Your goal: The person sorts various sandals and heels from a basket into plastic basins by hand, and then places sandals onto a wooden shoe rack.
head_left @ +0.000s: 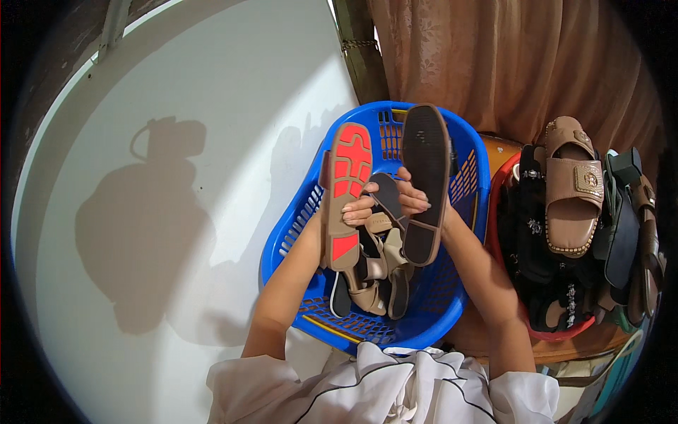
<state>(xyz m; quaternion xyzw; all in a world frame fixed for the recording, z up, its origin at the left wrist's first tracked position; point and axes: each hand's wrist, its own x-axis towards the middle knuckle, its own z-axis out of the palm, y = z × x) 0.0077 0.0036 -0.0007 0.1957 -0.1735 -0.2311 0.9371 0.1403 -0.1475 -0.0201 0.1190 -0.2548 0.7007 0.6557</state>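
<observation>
Two held sandals: a tan one with red sole patches [345,185] and one with a dark sole [426,169], both raised over the blue basket [462,138], side by side and apart, soles facing up toward the camera.
Left hand [359,206]: closed around the red-patched sandal, above the middle of the blue basket; its fingers curl over the sole's right edge, while the palm is hidden behind.
Right hand [411,193]: gripping the dark-soled sandal above the same basket; its fingers come round the left edge of the sole, and the rest is mostly covered.
Loose sandals: a small heap of beige footwear [369,300] lies inside the blue basket, below the hands, partly hidden by them.
Red tub [573,332]: just to the right of the blue basket, piled with black sandals [526,233]; a pinkish-tan sandal [575,226] lies on top, upper side showing.
Curtain [487,63]: brownish-pink, hanging beyond the blue basket's far side.
White surface [247,92]: left of the blue basket, carrying a large shadow.
Shirt [395,389]: white with dark piping, at the basket's near side.
</observation>
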